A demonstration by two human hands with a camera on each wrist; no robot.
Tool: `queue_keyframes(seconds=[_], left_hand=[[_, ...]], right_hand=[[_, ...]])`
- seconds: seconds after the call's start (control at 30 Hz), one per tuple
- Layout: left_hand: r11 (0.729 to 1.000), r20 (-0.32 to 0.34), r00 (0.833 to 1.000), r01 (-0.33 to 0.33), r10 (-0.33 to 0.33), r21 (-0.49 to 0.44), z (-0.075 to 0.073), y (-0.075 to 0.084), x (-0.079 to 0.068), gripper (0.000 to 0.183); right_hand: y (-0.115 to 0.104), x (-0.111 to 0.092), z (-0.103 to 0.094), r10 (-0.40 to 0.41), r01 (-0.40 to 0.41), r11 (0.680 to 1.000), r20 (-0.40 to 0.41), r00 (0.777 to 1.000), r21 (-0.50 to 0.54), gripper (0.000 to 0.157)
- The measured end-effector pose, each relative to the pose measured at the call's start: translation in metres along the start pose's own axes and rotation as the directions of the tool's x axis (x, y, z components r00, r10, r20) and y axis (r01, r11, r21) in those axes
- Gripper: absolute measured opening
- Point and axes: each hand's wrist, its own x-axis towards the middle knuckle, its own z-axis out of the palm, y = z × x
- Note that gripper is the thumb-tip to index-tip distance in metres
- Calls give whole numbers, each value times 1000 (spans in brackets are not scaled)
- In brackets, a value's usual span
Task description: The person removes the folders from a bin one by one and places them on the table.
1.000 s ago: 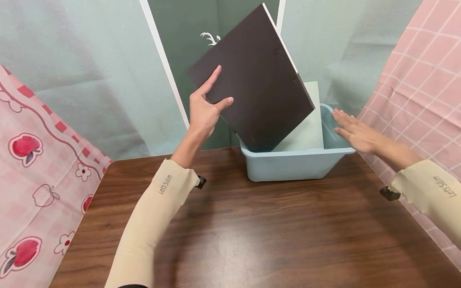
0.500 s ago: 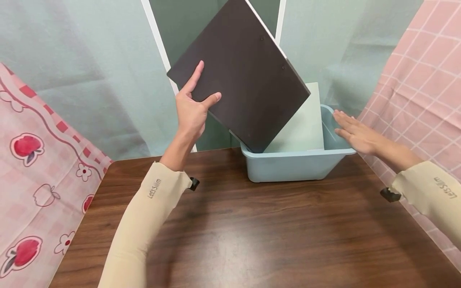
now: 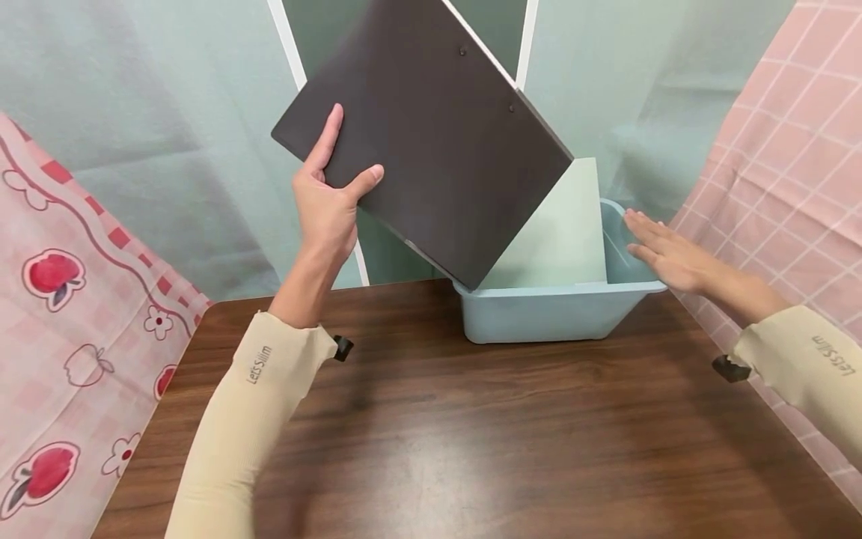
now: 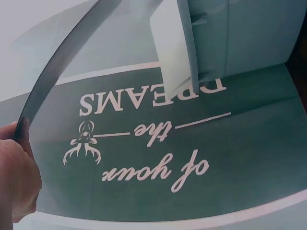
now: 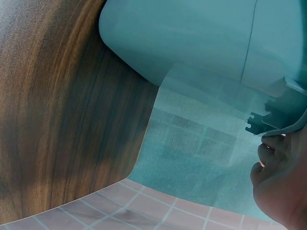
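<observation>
My left hand [image 3: 323, 209] grips a large dark flat board [image 3: 431, 142], thumb on the near face. The board has two small rivets and a white strip along its upper right edge. It is tilted, its lower corner right at the left rim of a light-blue plastic basin [image 3: 539, 318]. A pale green board [image 3: 559, 232] stands leaning inside the basin, partly hidden by the dark board. In the left wrist view the dark board [image 4: 48, 67] shows nearly edge-on. My right hand [image 3: 673, 258] holds the basin's right rim, with fingers [image 5: 266, 155] curled below it in the right wrist view.
The basin stands at the back of a brown wooden table [image 3: 438, 427]. Behind hangs a grey-green curtain [image 3: 168, 150] with a dark green panel, lettered in white [image 4: 153, 129]. Pink checked cloths [image 3: 774, 142] stand at both sides.
My left hand has moved left with the dark board, lifting it from inside the basin to its left rim. The right hand and the basin have stayed about where they were.
</observation>
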Motion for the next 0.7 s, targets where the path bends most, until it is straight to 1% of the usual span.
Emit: queue_keyframes(seconds=[0.13, 0.3, 0.5, 0.7], left_hand=[[1000, -13, 1000, -8, 8, -22, -7, 6, 0, 85], [1000, -32, 999, -19, 18, -19, -17, 16, -1, 85], [1000, -14, 1000, -9, 9, -18, -29, 27, -1, 85], [1000, -7, 1000, 16, -16, 7, -45, 42, -4, 83]], right_hand=[[0, 1, 0, 0, 0, 1000, -2, 1000, -7, 66], [1, 4, -1, -9, 9, 1000, 5, 1000, -5, 66], [1, 2, -1, -15, 15, 1000, -9, 1000, -3, 66], [3, 1, -1, -16, 16, 1000, -4, 1000, -5, 66]])
